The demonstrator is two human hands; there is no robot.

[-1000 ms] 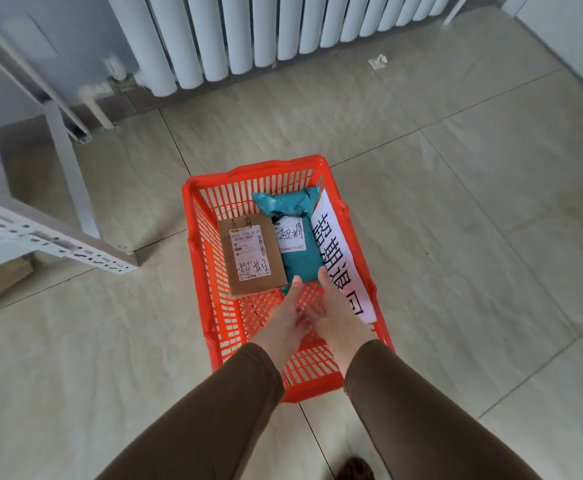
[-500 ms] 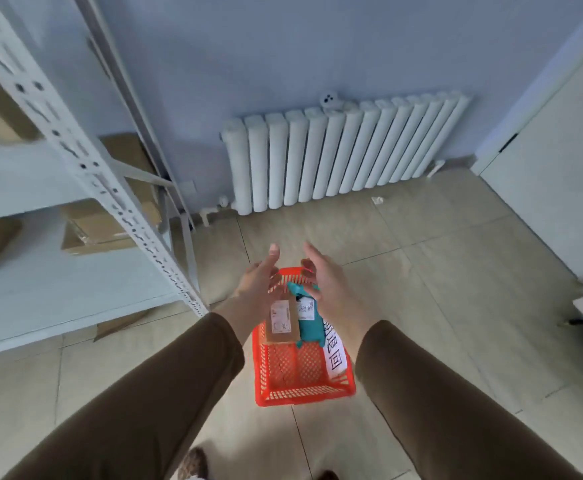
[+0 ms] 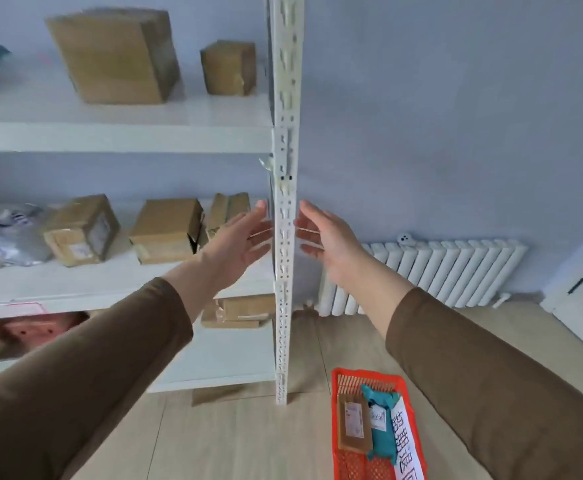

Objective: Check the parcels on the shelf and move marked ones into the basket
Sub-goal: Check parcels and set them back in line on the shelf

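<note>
Hands are both empty with fingers spread: left hand (image 3: 238, 242) and right hand (image 3: 328, 242) flank the shelf upright (image 3: 285, 220). Unchecked cardboard parcels (image 3: 167, 228) sit on the middle shelf (image 3: 75, 289) at nine o'clock from the hands, nearer the left. At five o'clock, the basket (image 3: 335, 410) holds two parcels.

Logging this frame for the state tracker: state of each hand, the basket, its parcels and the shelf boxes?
left hand: open, holds nothing, raised by the shelf post
right hand: open, holds nothing
orange basket: on the floor, holds parcels and a printed sign
brown parcel: lying flat in basket
teal parcel: in basket beside it
shelf boxes: closed, on the shelves
</note>
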